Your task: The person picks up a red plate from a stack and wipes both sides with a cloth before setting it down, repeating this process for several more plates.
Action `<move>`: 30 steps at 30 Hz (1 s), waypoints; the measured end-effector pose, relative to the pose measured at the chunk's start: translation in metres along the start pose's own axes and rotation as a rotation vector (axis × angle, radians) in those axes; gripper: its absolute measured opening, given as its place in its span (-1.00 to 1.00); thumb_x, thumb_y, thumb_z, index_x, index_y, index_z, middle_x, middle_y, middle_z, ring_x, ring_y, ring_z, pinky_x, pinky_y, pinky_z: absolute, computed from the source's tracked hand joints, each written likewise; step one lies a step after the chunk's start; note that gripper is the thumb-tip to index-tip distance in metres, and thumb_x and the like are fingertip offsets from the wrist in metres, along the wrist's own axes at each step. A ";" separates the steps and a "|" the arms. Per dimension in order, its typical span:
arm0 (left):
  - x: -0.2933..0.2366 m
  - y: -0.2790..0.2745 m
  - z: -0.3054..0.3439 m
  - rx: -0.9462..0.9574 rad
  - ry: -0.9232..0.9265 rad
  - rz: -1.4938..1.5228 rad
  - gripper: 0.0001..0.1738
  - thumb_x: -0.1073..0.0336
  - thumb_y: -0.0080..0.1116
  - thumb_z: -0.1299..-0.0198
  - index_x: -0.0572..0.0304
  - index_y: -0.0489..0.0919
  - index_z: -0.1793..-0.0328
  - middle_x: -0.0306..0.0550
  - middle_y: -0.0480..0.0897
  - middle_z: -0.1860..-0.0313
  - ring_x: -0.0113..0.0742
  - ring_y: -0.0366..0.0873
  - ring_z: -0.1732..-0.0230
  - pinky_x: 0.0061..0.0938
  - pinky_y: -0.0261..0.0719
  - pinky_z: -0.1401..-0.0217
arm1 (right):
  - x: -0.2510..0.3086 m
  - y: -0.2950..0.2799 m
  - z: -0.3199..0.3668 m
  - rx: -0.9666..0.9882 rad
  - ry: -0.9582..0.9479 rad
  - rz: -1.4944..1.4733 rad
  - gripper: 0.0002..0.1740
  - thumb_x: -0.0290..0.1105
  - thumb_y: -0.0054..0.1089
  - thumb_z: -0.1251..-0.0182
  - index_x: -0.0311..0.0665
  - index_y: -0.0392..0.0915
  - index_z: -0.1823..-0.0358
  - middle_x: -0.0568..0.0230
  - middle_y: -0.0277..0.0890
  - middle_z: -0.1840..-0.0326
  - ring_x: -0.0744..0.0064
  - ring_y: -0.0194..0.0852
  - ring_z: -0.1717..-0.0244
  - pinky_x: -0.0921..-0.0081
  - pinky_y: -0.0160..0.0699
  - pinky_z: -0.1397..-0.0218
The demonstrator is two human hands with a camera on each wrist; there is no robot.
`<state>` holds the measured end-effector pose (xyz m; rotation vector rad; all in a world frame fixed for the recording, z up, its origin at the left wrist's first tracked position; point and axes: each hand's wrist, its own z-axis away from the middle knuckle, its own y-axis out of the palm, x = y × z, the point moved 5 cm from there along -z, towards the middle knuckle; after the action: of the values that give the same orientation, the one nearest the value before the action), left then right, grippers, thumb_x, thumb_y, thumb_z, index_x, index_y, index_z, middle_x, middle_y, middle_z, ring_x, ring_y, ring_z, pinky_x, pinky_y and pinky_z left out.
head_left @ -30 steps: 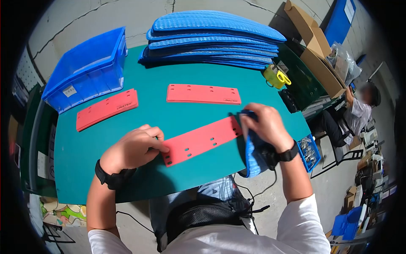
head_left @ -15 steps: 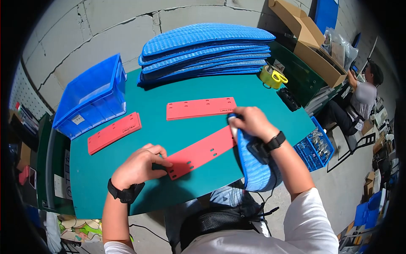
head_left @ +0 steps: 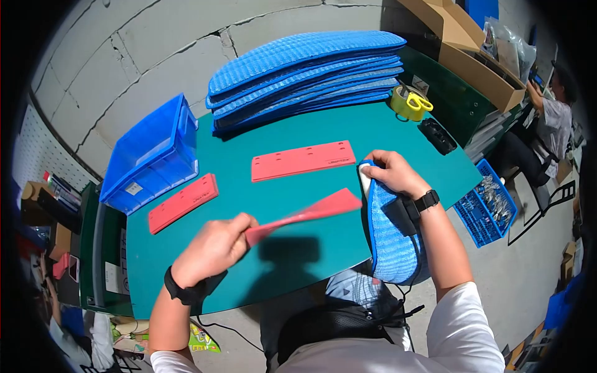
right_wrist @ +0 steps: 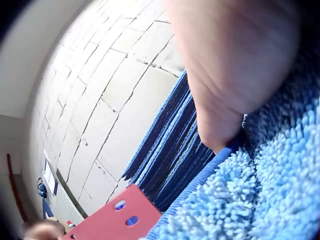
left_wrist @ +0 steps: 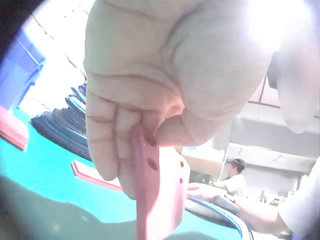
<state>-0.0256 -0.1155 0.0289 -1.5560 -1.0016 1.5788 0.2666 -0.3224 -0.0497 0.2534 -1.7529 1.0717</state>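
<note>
My left hand (head_left: 214, 248) pinches one end of a red perforated strip (head_left: 311, 210) between thumb and fingers. The strip is lifted off the green table and twists along its length, its far end reaching toward my right hand (head_left: 398, 175). In the left wrist view the thumb presses the strip (left_wrist: 157, 195) near its holes. My right hand grips the edge of a blue mop pad (head_left: 395, 248) that hangs down over the table's front edge. The pad's looped pile (right_wrist: 225, 200) fills the lower right of the right wrist view.
Two red stacks lie on the table, one at centre (head_left: 301, 160) and one at left (head_left: 183, 204), beside a blue bin (head_left: 149, 161). Behind them rises a stack of blue mop pads (head_left: 305, 74). Yellow-handled scissors (head_left: 411, 104) and a blue basket (head_left: 485, 205) are at right.
The red strip lay flat on the table under my left fingers; now my left hand has raised it and it twists. My right hand still holds the mop pad, now beside the strip's far end.
</note>
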 end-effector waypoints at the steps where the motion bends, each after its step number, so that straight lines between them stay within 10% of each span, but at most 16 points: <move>1: 0.005 -0.007 0.002 -0.075 0.013 0.020 -0.82 0.51 0.01 -0.19 0.28 0.54 0.10 0.13 0.63 0.46 0.12 0.64 0.40 -0.19 0.57 0.35 | 0.001 0.000 0.000 0.002 -0.004 -0.013 -0.74 -0.26 0.30 -0.36 -0.35 0.61 0.20 0.50 0.46 0.46 0.68 0.30 0.41 0.59 0.33 0.31; 7: 0.043 -0.036 0.012 -0.020 -0.126 0.067 -0.68 0.53 -0.07 -0.12 0.37 0.57 0.01 0.16 0.63 0.42 0.03 0.64 0.36 -0.23 0.57 0.23 | 0.005 0.000 0.002 0.008 -0.016 -0.022 -0.74 -0.27 0.29 -0.36 -0.37 0.61 0.18 0.46 0.50 0.41 0.67 0.34 0.37 0.58 0.38 0.28; 12: 0.053 -0.010 0.001 0.000 -0.035 -0.214 -0.37 0.13 0.41 -0.12 0.35 0.51 -0.24 0.23 0.53 -0.20 0.18 0.47 -0.22 -0.12 0.45 -0.28 | -0.005 0.002 -0.002 0.023 -0.019 -0.043 -0.74 -0.29 0.27 -0.37 -0.38 0.61 0.16 0.45 0.55 0.37 0.67 0.41 0.33 0.62 0.42 0.24; 21: 0.035 0.015 -0.023 0.075 -0.059 -0.252 -0.20 0.19 0.45 0.07 0.44 0.45 -0.31 0.18 0.49 0.04 0.12 0.43 -0.08 -0.18 0.47 -0.17 | 0.002 0.000 0.001 0.005 -0.031 -0.061 -0.72 -0.29 0.29 -0.32 -0.40 0.63 0.13 0.30 0.60 0.34 0.55 0.51 0.29 0.55 0.50 0.17; 30: 0.106 -0.109 0.040 -0.274 -0.184 -0.352 -0.26 0.36 0.38 0.27 0.30 0.53 -0.21 0.00 0.47 0.08 -0.03 0.45 -0.04 -0.26 0.47 -0.19 | 0.003 0.001 0.002 0.021 -0.015 -0.044 -0.72 -0.30 0.26 -0.33 -0.39 0.63 0.10 0.30 0.61 0.31 0.55 0.52 0.27 0.54 0.52 0.13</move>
<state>-0.0743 0.0263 0.0759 -1.3274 -1.5562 1.3958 0.2631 -0.3225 -0.0477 0.3118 -1.7427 1.0593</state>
